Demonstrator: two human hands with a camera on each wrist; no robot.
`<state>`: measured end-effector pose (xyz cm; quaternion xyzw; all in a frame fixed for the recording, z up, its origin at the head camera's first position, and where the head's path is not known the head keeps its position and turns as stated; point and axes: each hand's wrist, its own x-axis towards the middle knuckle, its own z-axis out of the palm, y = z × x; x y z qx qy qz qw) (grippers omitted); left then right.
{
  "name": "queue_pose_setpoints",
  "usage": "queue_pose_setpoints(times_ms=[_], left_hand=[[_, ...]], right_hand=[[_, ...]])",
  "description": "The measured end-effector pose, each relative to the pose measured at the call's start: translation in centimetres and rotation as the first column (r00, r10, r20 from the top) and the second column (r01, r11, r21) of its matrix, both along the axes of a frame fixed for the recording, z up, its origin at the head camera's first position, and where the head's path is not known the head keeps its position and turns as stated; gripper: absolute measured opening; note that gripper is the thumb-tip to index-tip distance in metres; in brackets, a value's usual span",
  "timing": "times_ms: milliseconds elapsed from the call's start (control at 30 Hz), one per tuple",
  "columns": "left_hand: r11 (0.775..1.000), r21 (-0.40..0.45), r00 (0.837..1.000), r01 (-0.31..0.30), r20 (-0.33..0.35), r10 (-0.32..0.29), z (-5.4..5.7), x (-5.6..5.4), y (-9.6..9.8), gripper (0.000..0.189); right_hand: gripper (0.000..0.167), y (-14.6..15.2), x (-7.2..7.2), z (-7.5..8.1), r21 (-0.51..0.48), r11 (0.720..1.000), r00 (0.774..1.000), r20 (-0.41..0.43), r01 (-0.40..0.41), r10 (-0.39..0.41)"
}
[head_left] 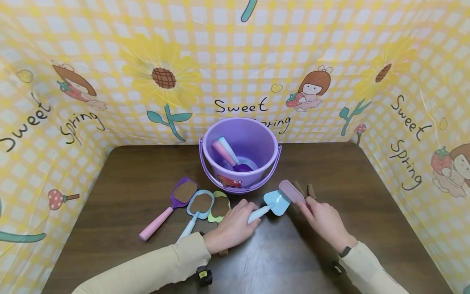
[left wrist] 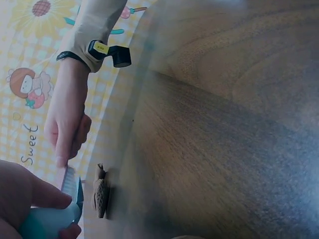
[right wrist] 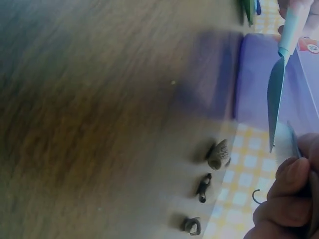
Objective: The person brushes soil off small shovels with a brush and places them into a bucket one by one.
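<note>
My left hand grips the pale blue handle of a toy shovel, whose blade tilts up above the table in front of the bucket. With my right hand I hold a pink brush by one end, and it overlaps the blade's right edge in the head view. White bristles face the thin side of the shovel blade in the right wrist view. Seen from the left wrist, my thumb lies along the shovel handle.
Behind the hands stands a purple bucket holding tools with pink and blue handles. To the left lie a purple shovel, a blue one and a green-edged one, each brown in the middle. Small brown pieces lie right.
</note>
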<state>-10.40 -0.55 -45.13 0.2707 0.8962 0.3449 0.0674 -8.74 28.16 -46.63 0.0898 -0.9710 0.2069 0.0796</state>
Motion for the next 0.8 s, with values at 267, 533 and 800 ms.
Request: queue_pose_setpoints(times_ms=[267, 533, 800], left_hand=[[0.998, 0.06, 1.0, 0.008, 0.013, -0.009, -0.1, -0.4, -0.1, 0.016], [0.992, 0.119, 0.988, 0.039, 0.143, -0.056, -0.2, -0.6, 0.0, 0.015], [0.988, 0.149, 0.986, 0.047, 0.15, -0.069, -0.7, -0.9, 0.1, 0.024]], right_hand=[[0.027, 0.1, 0.5, 1.2, -0.055, 0.998, 0.999, 0.003, 0.034, -0.034], [0.028, -0.3, 1.1, 1.9, -0.068, 0.997, 0.999, 0.023, 0.026, -0.024], [0.03, -1.3, 1.3, 1.5, -0.091, 0.995, 0.999, 0.008, -0.046, 0.047]])
